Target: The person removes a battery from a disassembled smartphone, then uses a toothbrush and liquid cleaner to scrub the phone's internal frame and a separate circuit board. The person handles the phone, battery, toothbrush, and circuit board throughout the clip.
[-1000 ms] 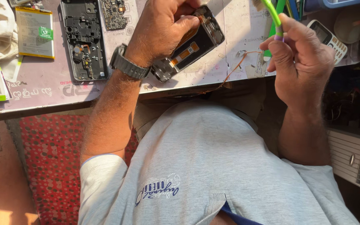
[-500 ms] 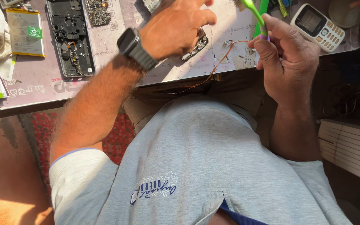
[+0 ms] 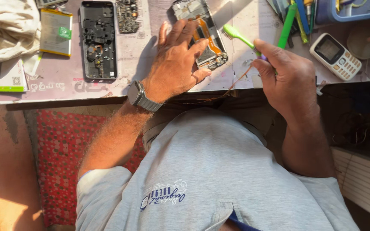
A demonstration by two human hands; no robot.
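My left hand [image 3: 177, 66] presses flat on opened phone frame [image 3: 202, 34], pinning it to worktop [image 3: 245, 72] near edge; right hand [image 3: 288, 75] grips green brush [image 3: 236, 34], bristles angled toward frame for cleaning reach.

Green toothbrush [image 3: 236, 34], orange ribbon cable [image 3: 206, 32], grey shirt [image 3: 210, 171], red dotted mat [image 3: 52, 158], white keypad phone [image 3: 335, 55]

I note my left hand [image 3: 176, 64] covers the lower left part of the opened phone frame [image 3: 202, 32]; its top is cut by the picture's edge. My right hand [image 3: 287, 75] hides the green brush's [image 3: 236, 34] handle. Circuit board [image 3: 127, 15] detail is too small to tell
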